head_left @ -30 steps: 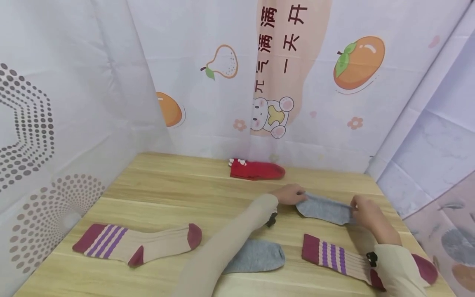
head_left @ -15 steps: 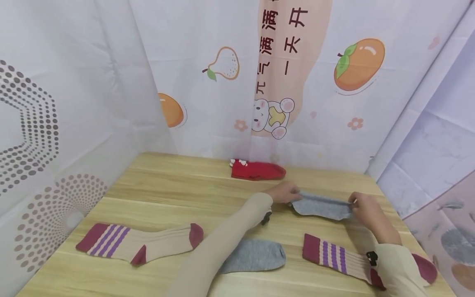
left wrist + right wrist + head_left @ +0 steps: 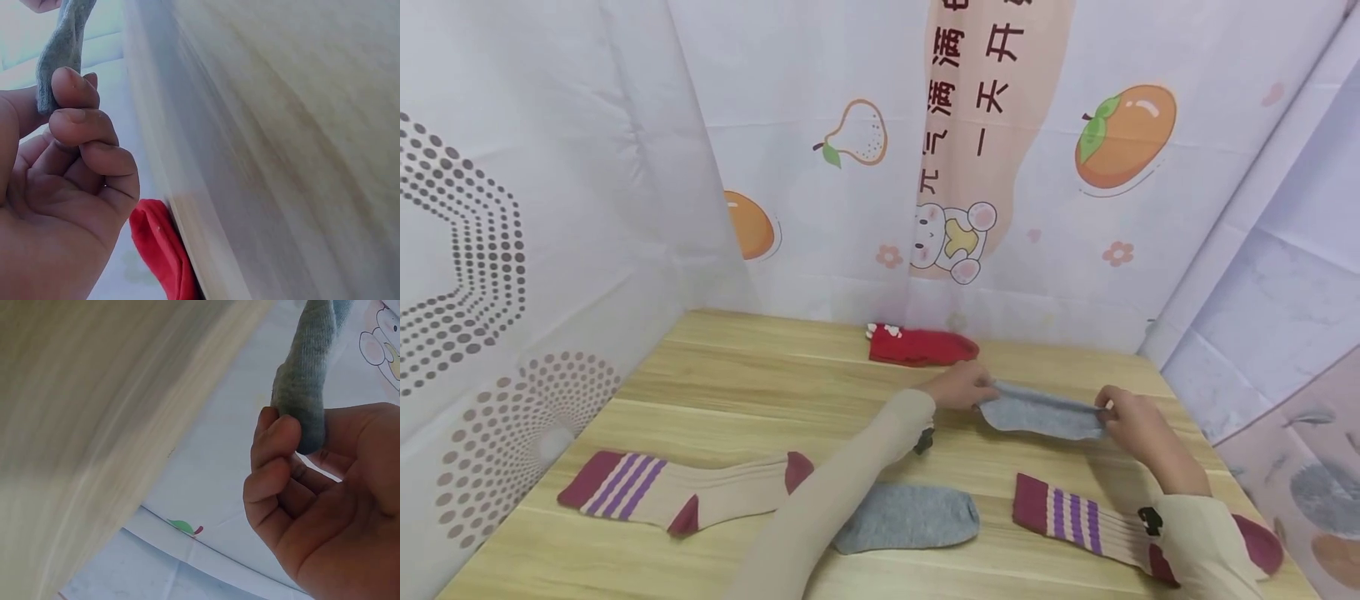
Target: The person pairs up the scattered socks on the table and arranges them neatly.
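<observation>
A grey sock (image 3: 1042,412) is stretched between both hands above the right part of the table. My left hand (image 3: 958,386) pinches its left end; in the left wrist view the thumb and curled fingertips (image 3: 75,87) close on the grey cloth. At the other end my right hand (image 3: 1138,423) pinches the sock, and the right wrist view shows its rounded tip (image 3: 306,428) between thumb and fingers. A second grey sock (image 3: 913,518) lies flat nearer the front, partly covered by the left sleeve.
At the table's (image 3: 760,392) back edge lies a red sock (image 3: 922,346). One cream sock with purple stripes and maroon ends (image 3: 700,493) lies at left. Its lookalike (image 3: 1071,521) lies at right, partly under the right forearm. Printed curtains (image 3: 820,275) enclose the table.
The held grey sock and the left hand have shifted a little to the left, with the right hand following slightly. The other socks stay where they lay.
</observation>
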`<state>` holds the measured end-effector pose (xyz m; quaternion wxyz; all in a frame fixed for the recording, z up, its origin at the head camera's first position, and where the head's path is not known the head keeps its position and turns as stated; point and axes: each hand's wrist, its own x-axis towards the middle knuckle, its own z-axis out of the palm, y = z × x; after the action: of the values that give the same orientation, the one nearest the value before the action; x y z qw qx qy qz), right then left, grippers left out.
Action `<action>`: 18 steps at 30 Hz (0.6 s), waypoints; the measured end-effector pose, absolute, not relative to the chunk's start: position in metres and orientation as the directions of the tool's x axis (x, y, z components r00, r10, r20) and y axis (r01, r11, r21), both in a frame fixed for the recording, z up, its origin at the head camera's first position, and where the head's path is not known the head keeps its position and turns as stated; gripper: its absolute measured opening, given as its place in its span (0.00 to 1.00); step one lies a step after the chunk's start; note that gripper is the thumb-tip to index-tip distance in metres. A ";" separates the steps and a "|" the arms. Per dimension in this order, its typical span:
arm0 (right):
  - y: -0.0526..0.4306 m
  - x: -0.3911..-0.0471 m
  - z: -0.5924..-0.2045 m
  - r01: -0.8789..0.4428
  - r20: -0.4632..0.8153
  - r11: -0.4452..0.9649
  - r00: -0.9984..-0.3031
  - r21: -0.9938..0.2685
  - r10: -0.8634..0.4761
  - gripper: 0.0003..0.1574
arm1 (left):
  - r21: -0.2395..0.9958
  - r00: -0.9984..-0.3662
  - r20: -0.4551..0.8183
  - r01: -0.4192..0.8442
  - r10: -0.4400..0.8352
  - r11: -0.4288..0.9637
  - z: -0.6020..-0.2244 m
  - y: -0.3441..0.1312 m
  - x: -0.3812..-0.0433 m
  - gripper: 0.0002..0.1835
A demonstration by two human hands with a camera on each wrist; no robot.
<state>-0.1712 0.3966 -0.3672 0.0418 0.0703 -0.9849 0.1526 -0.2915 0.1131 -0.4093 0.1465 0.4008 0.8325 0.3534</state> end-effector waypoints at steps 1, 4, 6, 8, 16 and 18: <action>0.396 -0.171 -0.367 -0.151 0.102 0.943 -0.987 -0.295 -0.127 0.07 | 0.704 -0.635 0.042 0.566 0.771 0.428 -0.409 0.112 -0.292 0.17; 0.393 -0.171 -0.366 -0.157 0.104 0.943 -0.986 -0.294 -0.132 0.06 | 0.698 -0.628 0.056 0.580 0.776 0.419 -0.409 0.108 -0.292 0.17; 0.391 -0.170 -0.364 -0.170 0.114 0.941 -0.983 -0.293 -0.142 0.06 | 0.699 -0.626 0.062 0.583 0.777 0.414 -0.407 0.104 -0.290 0.16; 0.387 -0.171 -0.363 -0.190 0.122 0.937 -0.979 -0.293 -0.161 0.06 | 0.702 -0.630 0.063 0.579 0.774 0.414 -0.405 0.098 -0.288 0.15; 0.372 -0.168 -0.360 -0.230 0.121 0.920 -0.972 -0.318 -0.201 0.06 | 0.740 -0.649 0.036 0.528 0.760 0.417 -0.399 0.072 -0.278 0.10; 0.369 -0.165 -0.357 -0.226 0.118 0.918 -0.973 -0.325 -0.198 0.07 | 0.739 -0.648 0.040 0.532 0.761 0.414 -0.397 0.068 -0.277 0.10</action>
<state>-0.1654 0.3694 -0.3575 0.0413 0.1085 -0.9785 0.1706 -0.2769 0.0685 -0.3967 0.1530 0.3907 0.8269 0.3744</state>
